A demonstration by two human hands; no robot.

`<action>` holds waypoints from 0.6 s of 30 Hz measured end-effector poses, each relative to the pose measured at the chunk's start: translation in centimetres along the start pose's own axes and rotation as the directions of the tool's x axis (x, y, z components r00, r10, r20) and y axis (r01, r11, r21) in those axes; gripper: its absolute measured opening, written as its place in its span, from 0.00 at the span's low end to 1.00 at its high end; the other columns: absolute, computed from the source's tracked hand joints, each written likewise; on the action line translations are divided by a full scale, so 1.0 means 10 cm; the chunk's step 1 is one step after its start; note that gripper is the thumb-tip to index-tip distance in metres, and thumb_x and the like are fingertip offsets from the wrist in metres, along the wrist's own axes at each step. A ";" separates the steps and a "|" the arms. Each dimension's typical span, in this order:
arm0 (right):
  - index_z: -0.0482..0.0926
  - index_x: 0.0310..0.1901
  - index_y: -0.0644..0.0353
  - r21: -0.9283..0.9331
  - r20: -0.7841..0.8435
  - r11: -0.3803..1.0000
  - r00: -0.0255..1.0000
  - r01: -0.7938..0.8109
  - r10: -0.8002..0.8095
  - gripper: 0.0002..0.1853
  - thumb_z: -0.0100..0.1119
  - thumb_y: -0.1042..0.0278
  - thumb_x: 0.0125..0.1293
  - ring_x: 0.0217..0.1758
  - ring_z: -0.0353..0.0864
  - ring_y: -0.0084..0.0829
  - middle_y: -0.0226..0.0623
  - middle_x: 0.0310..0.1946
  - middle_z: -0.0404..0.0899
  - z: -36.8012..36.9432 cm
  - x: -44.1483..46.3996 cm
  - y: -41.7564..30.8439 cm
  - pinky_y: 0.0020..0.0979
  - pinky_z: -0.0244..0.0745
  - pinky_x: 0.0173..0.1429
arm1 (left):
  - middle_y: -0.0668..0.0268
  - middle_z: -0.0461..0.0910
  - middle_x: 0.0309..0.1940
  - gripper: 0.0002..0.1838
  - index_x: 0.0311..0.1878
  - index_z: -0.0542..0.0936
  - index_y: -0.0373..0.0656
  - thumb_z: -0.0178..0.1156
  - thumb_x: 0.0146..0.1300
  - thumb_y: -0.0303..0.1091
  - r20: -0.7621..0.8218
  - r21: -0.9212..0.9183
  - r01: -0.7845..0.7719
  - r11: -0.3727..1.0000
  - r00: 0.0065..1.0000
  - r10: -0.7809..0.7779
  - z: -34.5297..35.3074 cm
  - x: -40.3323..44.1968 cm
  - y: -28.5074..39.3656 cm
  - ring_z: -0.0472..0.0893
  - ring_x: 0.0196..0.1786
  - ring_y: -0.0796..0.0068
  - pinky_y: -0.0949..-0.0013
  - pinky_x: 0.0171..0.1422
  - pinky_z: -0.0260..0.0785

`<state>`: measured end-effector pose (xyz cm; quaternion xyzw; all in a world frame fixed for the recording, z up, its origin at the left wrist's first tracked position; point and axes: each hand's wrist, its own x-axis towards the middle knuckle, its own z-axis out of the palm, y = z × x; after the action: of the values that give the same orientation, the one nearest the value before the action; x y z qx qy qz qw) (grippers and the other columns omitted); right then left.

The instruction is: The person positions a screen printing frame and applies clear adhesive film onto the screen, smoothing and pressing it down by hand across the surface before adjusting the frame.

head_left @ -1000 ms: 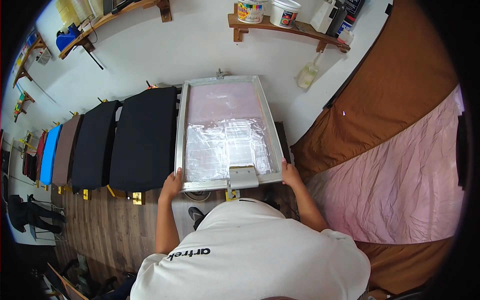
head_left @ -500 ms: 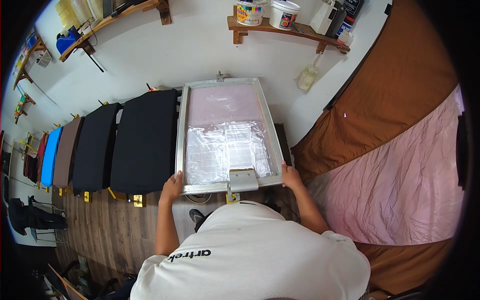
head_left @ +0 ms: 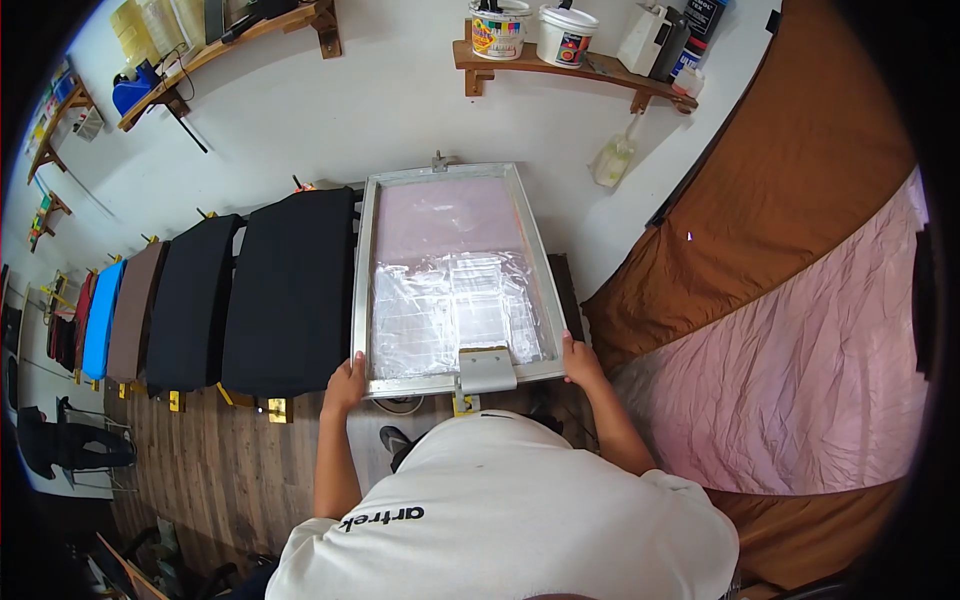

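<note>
Left hand [head_left: 343,385] and right hand [head_left: 581,361] both grip the metal-edged frame [head_left: 545,270] at opposite near corners, equally close, its long axis running away toward wall [head_left: 400,110].

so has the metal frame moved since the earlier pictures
No, the metal frame keeps its place beside the nearest black cloth; both just sit slightly lower in view together.

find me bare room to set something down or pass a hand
Wood floor lies bare between the left forearm and the dark-clothed person. White wall is open between the left shelf and right shelf; a hand could probably pass there. Crowded: the right shelf's buckets and bottles, and the tight gap between the frame and nearest black board.
</note>
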<state>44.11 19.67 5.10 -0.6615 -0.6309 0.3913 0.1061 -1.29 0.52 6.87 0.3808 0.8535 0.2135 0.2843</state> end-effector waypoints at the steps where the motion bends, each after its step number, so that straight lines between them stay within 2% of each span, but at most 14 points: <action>1: 0.81 0.28 0.75 -0.002 0.000 1.000 1.000 0.012 -0.012 0.44 0.27 0.40 0.81 0.23 0.85 0.50 0.56 0.17 0.79 0.00 -0.01 -0.01 0.47 0.81 0.44 | 0.36 0.80 0.53 0.41 0.56 0.81 0.35 0.36 0.75 0.67 0.000 -0.002 0.000 1.000 1.000 0.000 0.02 -0.02 0.00 0.76 0.62 0.34 0.47 0.67 0.68; 10: 0.81 0.28 0.77 -0.042 -0.011 0.999 1.000 0.024 -0.024 0.45 0.26 0.39 0.80 0.24 0.85 0.51 0.57 0.18 0.79 0.08 0.06 0.09 0.48 0.82 0.46 | 0.32 0.79 0.52 0.42 0.56 0.78 0.28 0.38 0.76 0.66 -0.018 0.013 -0.005 1.000 1.000 0.005 0.12 0.07 -0.14 0.75 0.62 0.32 0.46 0.66 0.67; 13: 0.81 0.28 0.77 -0.014 0.008 1.000 1.000 -0.005 0.005 0.45 0.26 0.39 0.80 0.25 0.85 0.52 0.58 0.18 0.80 0.06 0.03 0.04 0.48 0.82 0.46 | 0.31 0.79 0.52 0.43 0.56 0.77 0.27 0.38 0.76 0.67 0.036 -0.009 0.013 1.000 0.999 -0.012 0.14 0.09 -0.15 0.75 0.62 0.32 0.46 0.66 0.68; 15: 0.81 0.29 0.77 -0.014 0.006 1.000 1.000 -0.003 0.003 0.46 0.26 0.39 0.80 0.25 0.85 0.52 0.58 0.18 0.80 0.07 0.03 0.06 0.48 0.82 0.46 | 0.33 0.81 0.45 0.39 0.48 0.80 0.29 0.40 0.77 0.63 -0.073 -0.007 -0.026 1.000 0.997 0.026 0.21 0.12 -0.22 0.78 0.57 0.32 0.48 0.60 0.70; 16: 0.81 0.29 0.77 -0.012 0.003 1.000 1.000 0.003 -0.003 0.46 0.26 0.39 0.80 0.24 0.85 0.52 0.59 0.18 0.80 0.09 0.05 0.07 0.48 0.82 0.46 | 0.33 0.81 0.45 0.39 0.48 0.80 0.29 0.40 0.77 0.63 -0.074 -0.006 -0.026 1.000 0.997 0.025 0.21 0.13 -0.22 0.78 0.57 0.32 0.48 0.60 0.70; 18: 0.81 0.29 0.78 -0.020 -0.006 1.000 1.000 0.007 -0.007 0.46 0.26 0.38 0.80 0.24 0.85 0.52 0.59 0.19 0.80 0.12 0.06 0.08 0.48 0.82 0.46 | 0.31 0.79 0.52 0.43 0.56 0.77 0.28 0.38 0.76 0.67 -0.006 -0.001 0.002 1.000 1.000 -0.002 0.19 0.13 -0.21 0.76 0.61 0.32 0.46 0.66 0.68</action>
<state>43.89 19.67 3.56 -0.6615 -0.6368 0.3827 0.1025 -1.90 0.44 3.82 0.3791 0.8547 0.2149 0.2822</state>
